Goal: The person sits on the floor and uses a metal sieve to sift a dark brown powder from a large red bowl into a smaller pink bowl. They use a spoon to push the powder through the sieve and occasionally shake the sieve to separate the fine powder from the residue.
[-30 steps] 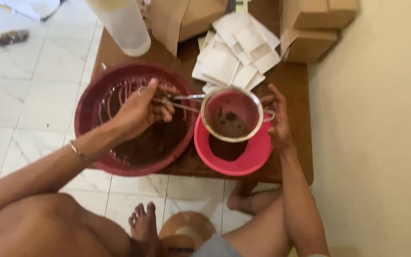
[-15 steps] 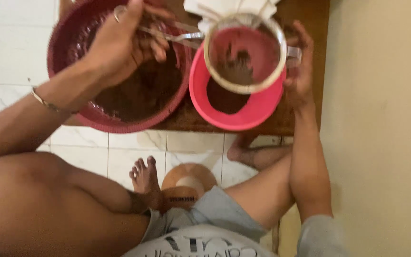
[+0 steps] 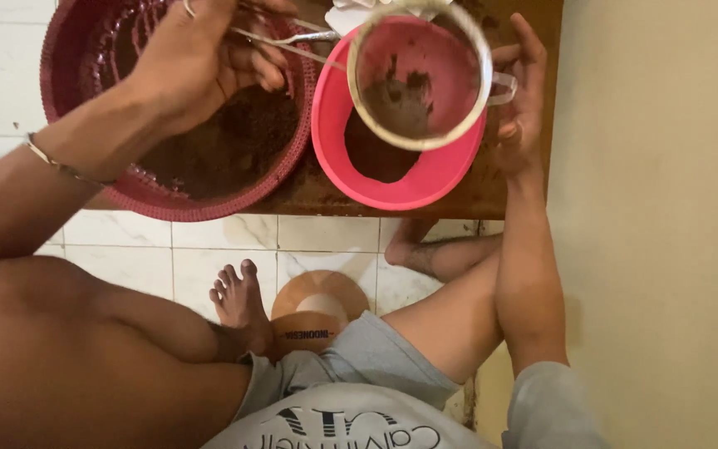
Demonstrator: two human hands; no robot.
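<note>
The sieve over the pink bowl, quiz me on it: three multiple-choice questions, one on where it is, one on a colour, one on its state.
1. Where is the sieve?
A. over the pink bowl
B. on the floor
C. inside the dark red basin

2. What colour is the bowl under the sieve?
A. blue
B. pink
C. white

3. What is in the sieve?
A. it is heaped full
B. clear water
C. a little dark brown powder

Answers:
1 A, the round mesh hangs above the bowl, its handle in the left hand.
2 B, its rim shows pink below the mesh, beside the right hand.
3 C, only small dark clumps lie on the mesh.
</note>
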